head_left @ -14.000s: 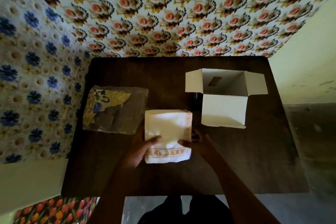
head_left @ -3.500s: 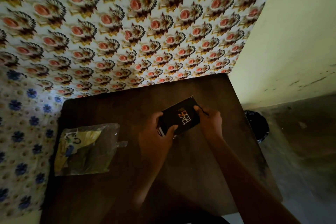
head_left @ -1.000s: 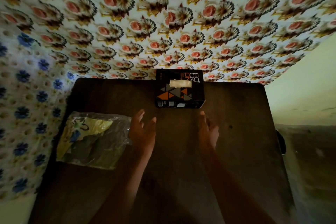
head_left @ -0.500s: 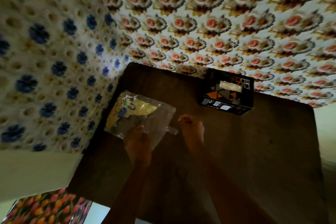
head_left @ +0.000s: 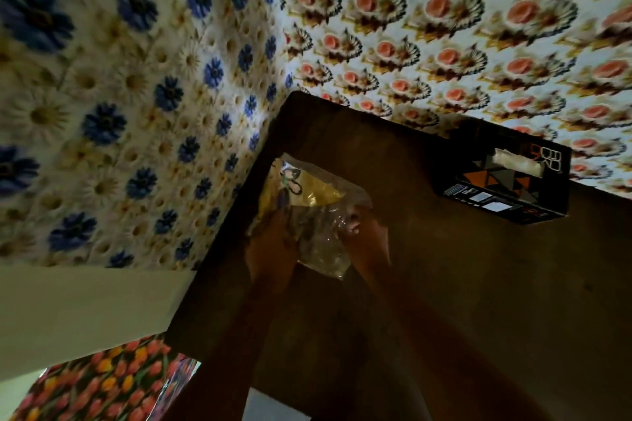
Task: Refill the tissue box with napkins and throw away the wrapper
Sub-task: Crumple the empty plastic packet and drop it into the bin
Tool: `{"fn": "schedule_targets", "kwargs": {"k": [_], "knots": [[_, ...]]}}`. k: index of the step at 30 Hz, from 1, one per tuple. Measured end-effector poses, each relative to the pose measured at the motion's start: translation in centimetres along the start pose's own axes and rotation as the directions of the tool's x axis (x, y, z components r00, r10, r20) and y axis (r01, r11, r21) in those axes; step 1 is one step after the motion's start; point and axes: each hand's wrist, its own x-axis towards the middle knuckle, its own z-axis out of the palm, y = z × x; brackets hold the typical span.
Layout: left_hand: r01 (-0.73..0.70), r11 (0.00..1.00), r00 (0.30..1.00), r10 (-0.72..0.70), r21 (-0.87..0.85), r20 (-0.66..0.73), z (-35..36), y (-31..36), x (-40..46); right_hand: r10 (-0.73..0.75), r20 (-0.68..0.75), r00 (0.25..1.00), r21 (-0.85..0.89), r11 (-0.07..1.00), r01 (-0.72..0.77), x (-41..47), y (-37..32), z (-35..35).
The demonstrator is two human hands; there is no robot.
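Observation:
The clear plastic wrapper [head_left: 307, 212] with a yellow printed patch lies crumpled at the left side of the dark wooden table [head_left: 461, 284]. My left hand [head_left: 270, 246] grips its left part and my right hand [head_left: 362, 236] grips its right part, fingers curled into the plastic. The black tissue box [head_left: 506, 181] with orange and grey triangles stands closed at the table's far right edge against the wall. A white napkin [head_left: 516, 161] shows through the slot in its top.
Flowered wallpaper [head_left: 444, 27] covers the walls behind and left of the table, which sits in the corner. A tulip-patterned cloth [head_left: 102, 383] lies low at the left, below the table's edge.
Both hands left the tissue box at the back and went left to the wrapper. They now bunch it between them. The view has swung left and tilted.

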Motion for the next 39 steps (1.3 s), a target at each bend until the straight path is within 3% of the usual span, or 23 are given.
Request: {"fn": "schedule_targets", "kwargs": {"k": [4,6,10,12,14,19,23,26,29,32,36,39], "knots": [[0.046,0.962,0.999,-0.044,-0.268,0.013,0.1,0.9,-0.6,-0.065,-0.075,0.995,0.041,0.997,0.068,-0.8,0.4,-0.3],[0.102,0.946,0.995,-0.096,-0.307,0.035,0.3,0.8,-0.3,-0.099,-0.106,0.989,0.050,0.993,0.104,-0.8,0.9,-0.6],[0.184,0.978,0.975,-0.170,-0.094,0.142,0.5,0.8,0.9,-0.165,-0.103,0.981,0.074,0.982,0.173,-0.7,1.6,-1.2],[0.122,0.992,0.990,-0.118,-0.041,0.083,0.6,1.3,0.7,-0.146,-0.073,0.987,0.078,0.985,0.152,-0.4,2.0,-1.1],[0.031,0.994,0.998,-0.025,-0.104,0.058,0.6,2.0,0.3,-0.103,-0.035,0.994,0.082,0.991,0.106,-0.3,2.4,-0.9],[0.042,0.859,0.944,0.133,-0.510,0.302,1.0,3.1,-1.6,-0.105,-0.069,0.992,0.142,0.983,0.114,-1.0,2.4,-0.9],[-0.002,0.880,0.939,0.165,-0.475,0.302,2.5,2.9,-2.4,-0.070,0.090,0.993,0.240,0.970,0.047,-1.9,3.0,-1.5],[0.014,0.866,0.933,0.168,-0.500,0.318,2.9,3.5,-3.1,-0.104,0.119,0.987,0.209,0.975,0.078,-2.7,3.7,-2.5],[0.071,0.845,0.902,0.173,-0.531,0.396,2.3,5.0,-4.3,-0.148,0.071,0.986,0.151,0.979,0.136,-4.0,4.0,-4.2],[0.078,0.807,0.867,0.235,-0.585,0.440,1.7,6.9,-6.0,-0.073,-0.016,0.997,0.173,0.982,0.075,-6.0,4.0,-6.5],[0.067,0.784,0.883,0.241,-0.617,0.402,1.6,8.8,-9.1,0.032,-0.162,0.986,0.276,0.961,0.014,-9.6,4.1,-9.3],[0.012,0.789,0.895,0.266,-0.614,0.359,1.9,10.5,-11.6,0.064,-0.217,0.974,0.257,0.966,-0.006,-12.1,4.9,-11.0]]}}
